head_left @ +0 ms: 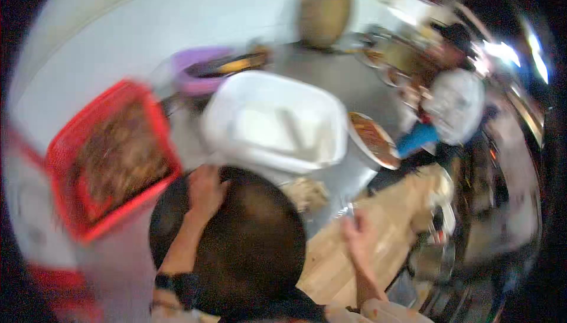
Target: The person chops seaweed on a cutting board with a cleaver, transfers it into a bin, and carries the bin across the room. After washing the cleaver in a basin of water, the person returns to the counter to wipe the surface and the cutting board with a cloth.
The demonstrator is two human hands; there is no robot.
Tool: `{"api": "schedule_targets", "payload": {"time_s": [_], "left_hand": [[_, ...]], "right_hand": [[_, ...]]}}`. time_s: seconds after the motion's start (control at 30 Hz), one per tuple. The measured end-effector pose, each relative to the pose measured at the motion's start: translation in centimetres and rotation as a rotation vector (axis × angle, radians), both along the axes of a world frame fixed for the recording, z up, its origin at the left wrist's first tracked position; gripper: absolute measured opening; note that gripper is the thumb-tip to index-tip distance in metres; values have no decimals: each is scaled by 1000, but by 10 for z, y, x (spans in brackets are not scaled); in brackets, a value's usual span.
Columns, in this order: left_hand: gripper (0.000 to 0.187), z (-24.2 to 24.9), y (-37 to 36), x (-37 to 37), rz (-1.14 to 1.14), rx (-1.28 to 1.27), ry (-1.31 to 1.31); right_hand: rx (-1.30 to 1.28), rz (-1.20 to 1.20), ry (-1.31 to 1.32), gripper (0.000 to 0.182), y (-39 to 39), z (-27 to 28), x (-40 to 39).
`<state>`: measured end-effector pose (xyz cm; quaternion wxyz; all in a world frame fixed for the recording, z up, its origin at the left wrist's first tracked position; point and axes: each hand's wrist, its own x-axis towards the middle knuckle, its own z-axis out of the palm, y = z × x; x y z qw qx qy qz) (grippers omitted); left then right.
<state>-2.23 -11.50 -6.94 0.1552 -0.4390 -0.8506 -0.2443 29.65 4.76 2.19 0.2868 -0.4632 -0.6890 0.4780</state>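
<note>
The whole view is smeared by motion. Directly below me is a large dark round pan (pixel 254 234), wok-like, its inside brownish black. My left hand (pixel 205 192) reaches across it to the far rim, with fingers closed at the edge; the grip itself is blurred. To the right, over a light wooden board (pixel 331 264), my right hand (pixel 358 231) is closed. A small shiny bit shows at its fingertips, too blurred to name. A pale crumpled heap (pixel 306 196) lies between the pan and the right hand.
A red basket (pixel 71 217) of brown food stands left. Beyond the pan are a white tub (pixel 271 157), a purple basin (pixel 192 84) and a bowl of reddish food (pixel 373 140). A round wooden board (pixel 325 13) leans on the wall. Another person (pixel 458 104) stands at the right.
</note>
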Motion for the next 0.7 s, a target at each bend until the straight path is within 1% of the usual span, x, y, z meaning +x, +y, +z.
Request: {"api": "schedule_targets", "payload": {"time_s": [0.03,0.07,0.1,0.13,0.17,0.2,0.27,0.3,0.33,0.4,0.53,0.6,0.63,0.7], "left_hand": [[43,-49,-30,-14,119,13,39],[42,-41,-21,-17,145,-103,-120],[40,-59,-18,-28,113,-99,-63],[40,-60,-12,-30,90,-85,-50],[39,-60,-10,-33,86,-114,-110],[38,-61,-12,-34,88,-148,-172],[36,-67,-19,-35,100,-142,-128],[35,-70,-21,-37,111,-142,-86],[35,-67,-25,-37,101,-145,-79],[33,-55,-33,-31,133,-163,-92],[33,-47,-55,-24,161,-221,-155],[40,-44,-70,-14,213,-114,-3],[40,-52,-76,-13,226,-126,-21],[48,-71,-98,-20,117,8,163]], "right_hand": [[297,58,-92,23,-21,-47,-15],[123,136,0,33,-26,-62,-14],[286,141,26,34,-40,-64,-21],[86,232,-165,36,-46,-60,-15],[126,211,-291,30,-55,-75,-12],[130,203,-287,30,-59,-87,-6],[543,354,-166,29,-69,-76,-6],[584,407,-230,30,-76,-72,-6],[581,395,-227,30,-79,-80,-7],[724,480,-58,34,-79,-106,-10],[668,546,-65,36,-96,-117,-27],[663,577,24,36,-105,-119,-28],[649,596,15,36,-109,-118,-25],[616,599,-19,34,-117,-117,-30]]}}
